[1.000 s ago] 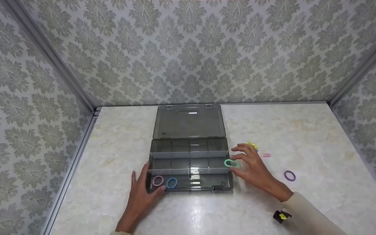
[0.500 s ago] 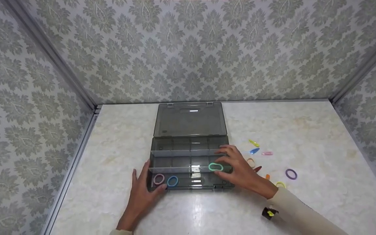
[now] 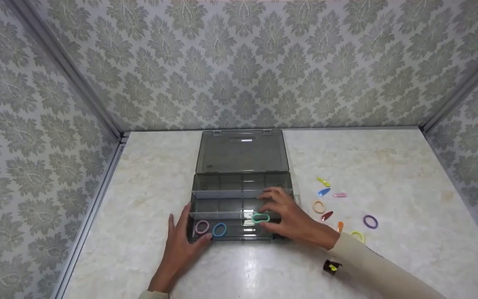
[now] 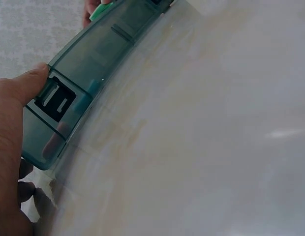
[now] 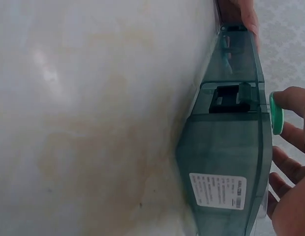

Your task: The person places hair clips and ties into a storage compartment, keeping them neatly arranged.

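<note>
A dark translucent organizer box (image 3: 229, 181) lies with its lid (image 3: 242, 153) laid back on the table. My left hand (image 3: 181, 241) holds the box's front left corner, thumb at the front rim and fingers along the left side. Between thumb and index finger, my right hand (image 3: 291, 218) pinches a green hair tie (image 3: 259, 221), squeezed into an oval over the front compartment. The right wrist view has this green hair tie (image 5: 277, 115) just above the rim. A pink hair tie (image 3: 197, 232) and a blue hair tie (image 3: 215, 233) lie in the front compartment's left part.
Right of the box lie yellow (image 3: 323, 182), blue (image 3: 324, 192), pink (image 3: 340, 195), red (image 3: 327, 216) and orange hair clips (image 3: 340, 226). Among them are peach (image 3: 315, 209), purple (image 3: 370, 221) and yellow hair ties (image 3: 360, 235). A small dark object (image 3: 329, 268) sits by the right sleeve.
My right hand has carried the green hair tie left, from the box's right edge to over the front compartment. Clips and ties behind that hand have come into view. The left hand stays put.
</note>
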Tool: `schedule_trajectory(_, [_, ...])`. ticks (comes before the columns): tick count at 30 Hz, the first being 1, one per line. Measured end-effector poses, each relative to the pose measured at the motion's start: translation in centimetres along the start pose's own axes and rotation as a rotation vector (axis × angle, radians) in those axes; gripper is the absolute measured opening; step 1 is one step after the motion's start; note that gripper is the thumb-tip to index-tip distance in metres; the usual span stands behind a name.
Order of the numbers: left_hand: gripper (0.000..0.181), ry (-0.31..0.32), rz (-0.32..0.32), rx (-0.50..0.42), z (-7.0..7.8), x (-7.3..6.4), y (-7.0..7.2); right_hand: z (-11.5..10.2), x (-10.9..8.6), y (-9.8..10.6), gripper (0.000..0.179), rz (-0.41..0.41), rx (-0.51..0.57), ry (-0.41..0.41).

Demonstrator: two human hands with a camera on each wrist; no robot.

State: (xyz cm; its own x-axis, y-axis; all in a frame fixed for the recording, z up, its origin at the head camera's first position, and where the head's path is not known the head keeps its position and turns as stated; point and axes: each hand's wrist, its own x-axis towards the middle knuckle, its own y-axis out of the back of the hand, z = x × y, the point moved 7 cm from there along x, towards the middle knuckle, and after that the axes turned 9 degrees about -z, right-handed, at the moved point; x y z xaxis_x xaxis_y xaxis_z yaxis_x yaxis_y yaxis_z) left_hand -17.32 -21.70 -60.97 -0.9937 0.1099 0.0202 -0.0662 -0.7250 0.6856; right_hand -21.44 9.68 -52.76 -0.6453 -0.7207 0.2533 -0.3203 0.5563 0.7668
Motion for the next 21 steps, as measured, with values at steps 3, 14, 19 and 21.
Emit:
schedule_trajectory(3, [0.115, -0.011, 0.003, 0.003, 0.1, 0.0, 0.0, -0.2, 0.5, -0.3, 0.019, -0.037, -0.021, 0.028])
schedule_trajectory(14, [0.115, -0.007, -0.002, -0.006, 0.1, 0.1, 0.1, -1.1, 2.2, -1.7, 0.025, -0.254, -0.129, 0.089])
schedule_trajectory(19, [0.115, -0.002, -0.003, -0.013, 0.0, 0.0, 0.1, -1.2, 2.8, -2.3, 0.027, -0.333, -0.169, 0.091])
schedule_trajectory(21, [0.115, -0.004, -0.002, -0.015, 0.0, 0.0, 0.1, -1.2, 3.1, -2.6, 0.027, -0.343, -0.181, 0.115])
